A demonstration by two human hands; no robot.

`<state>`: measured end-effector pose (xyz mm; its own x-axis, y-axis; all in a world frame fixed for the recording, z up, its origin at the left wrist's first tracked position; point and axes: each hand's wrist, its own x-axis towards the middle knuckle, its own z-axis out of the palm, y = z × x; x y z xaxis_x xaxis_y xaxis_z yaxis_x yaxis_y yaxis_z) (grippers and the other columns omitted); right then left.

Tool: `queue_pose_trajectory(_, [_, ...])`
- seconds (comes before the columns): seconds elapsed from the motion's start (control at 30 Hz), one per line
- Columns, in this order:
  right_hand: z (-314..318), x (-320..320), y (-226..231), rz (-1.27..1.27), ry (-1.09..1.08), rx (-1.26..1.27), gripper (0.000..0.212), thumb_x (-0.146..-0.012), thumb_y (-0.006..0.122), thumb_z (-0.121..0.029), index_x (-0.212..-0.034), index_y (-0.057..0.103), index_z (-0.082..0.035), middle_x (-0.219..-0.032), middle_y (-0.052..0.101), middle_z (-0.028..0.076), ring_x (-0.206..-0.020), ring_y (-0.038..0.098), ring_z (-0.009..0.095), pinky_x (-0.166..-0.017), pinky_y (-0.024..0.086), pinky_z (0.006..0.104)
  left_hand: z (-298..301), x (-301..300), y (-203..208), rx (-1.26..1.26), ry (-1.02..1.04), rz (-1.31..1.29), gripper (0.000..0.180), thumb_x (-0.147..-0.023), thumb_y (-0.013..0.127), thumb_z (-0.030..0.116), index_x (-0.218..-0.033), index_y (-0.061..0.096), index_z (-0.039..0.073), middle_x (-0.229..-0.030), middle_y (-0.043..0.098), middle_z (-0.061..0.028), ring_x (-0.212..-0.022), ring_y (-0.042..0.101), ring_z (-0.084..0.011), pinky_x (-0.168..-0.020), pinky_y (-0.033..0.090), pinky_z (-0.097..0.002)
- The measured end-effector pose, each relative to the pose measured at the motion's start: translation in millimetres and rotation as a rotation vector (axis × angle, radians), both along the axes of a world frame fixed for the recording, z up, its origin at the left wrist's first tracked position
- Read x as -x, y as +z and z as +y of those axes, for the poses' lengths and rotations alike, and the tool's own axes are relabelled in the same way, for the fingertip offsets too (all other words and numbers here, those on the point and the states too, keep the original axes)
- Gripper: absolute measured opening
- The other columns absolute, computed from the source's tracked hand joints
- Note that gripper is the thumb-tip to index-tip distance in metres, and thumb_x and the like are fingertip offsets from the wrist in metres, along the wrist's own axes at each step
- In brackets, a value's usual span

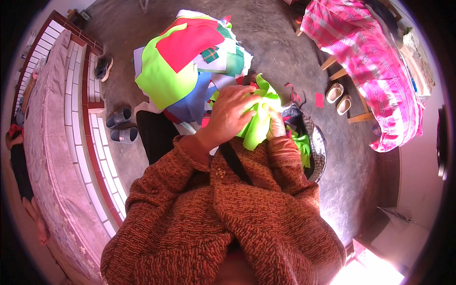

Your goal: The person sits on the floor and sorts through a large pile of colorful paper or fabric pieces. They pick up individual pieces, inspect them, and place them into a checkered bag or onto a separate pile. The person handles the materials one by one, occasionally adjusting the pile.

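Observation:
In front of my chest I hold a crumpled piece of lime-green fabric [258,124]. My left hand [231,113] grips it from the left, fingers bent over its top. My right hand [276,124] is closed on its right side, the fingers partly hidden by the folds. Just beyond my hands rises a big pile of fabric pieces, with a lime-green piece [164,83], a red piece [190,42] and a blue piece [190,102] showing. Beside my right forearm stands a checked bag [317,142] with more green cloth [303,147] inside.
Grey slippers [124,135] and a dark shoe [103,68] lie on the floor at left, beside a white-tiled brick platform [97,156]. On the right, beige clogs [344,104] sit near wooden legs under a pink plaid cloth [365,61]. A red scrap [319,99] lies on the floor.

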<state>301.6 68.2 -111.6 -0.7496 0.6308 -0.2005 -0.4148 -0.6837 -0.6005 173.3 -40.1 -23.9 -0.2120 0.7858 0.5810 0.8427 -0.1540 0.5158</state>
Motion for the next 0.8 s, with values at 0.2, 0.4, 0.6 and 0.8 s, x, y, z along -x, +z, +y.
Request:
queue_pose_trajectory(0.2, [0.3, -0.5, 1.4, -0.032, 0.038, 0.002, 0.042, -0.081, 0.067, -0.013, -0.119, 0.053, -0.006, -0.103, 0.063, 0.006, -0.092, 0.062, 0.017, -0.08, 0.052, 0.031, 5.9, -0.4, -12.5, 0.063, -0.068, 0.226, 0.016, -0.074, 0.06, 0.002, -0.088, 0.063, 0.006, -0.124, 0.053, -0.0109, -0.116, 0.047, -0.0296, -0.099, 0.033, -0.0451])
queue_pose_trajectory(0.4, [1.8, -5.5, -1.4, 0.105, 0.145, 0.126, 0.043, -0.082, 0.065, -0.024, -0.118, 0.052, -0.004, -0.103, 0.063, 0.01, -0.093, 0.063, 0.023, -0.082, 0.053, 0.0372, 0.4, 1.4, -15.0, 0.033, -0.137, 0.031, 0.015, -0.074, 0.06, 0.0, -0.086, 0.063, 0.008, -0.124, 0.054, -0.0119, -0.118, 0.047, -0.0295, -0.098, 0.035, -0.0406])
queue_pose_trajectory(0.6, [3.3, -2.5, -3.6, 0.19, 0.083, 0.115, 0.053, -0.082, 0.065, -0.032, -0.122, 0.049, -0.002, -0.11, 0.061, 0.014, -0.096, 0.062, 0.026, -0.084, 0.052, 0.0401, -1.7, 3.3, -18.1, 0.018, -0.266, -0.332, 0.015, -0.076, 0.06, -0.002, -0.088, 0.061, 0.006, -0.12, 0.056, -0.0148, -0.112, 0.051, -0.0318, -0.091, 0.042, -0.0391])
queue_pose_trajectory(0.8, [10.4, -0.3, -28.3, 0.099, 0.114, -0.057, 0.061, -0.083, 0.063, -0.035, -0.13, 0.043, -0.002, -0.118, 0.058, 0.015, -0.105, 0.059, 0.027, -0.091, 0.048, 0.0402, -8.8, 7.5, -13.0, 0.031, -0.355, -0.718, 0.013, -0.082, 0.062, 0.001, -0.093, 0.055, 0.004, -0.123, 0.054, -0.0152, -0.116, 0.051, -0.0253, -0.096, 0.04, -0.034])
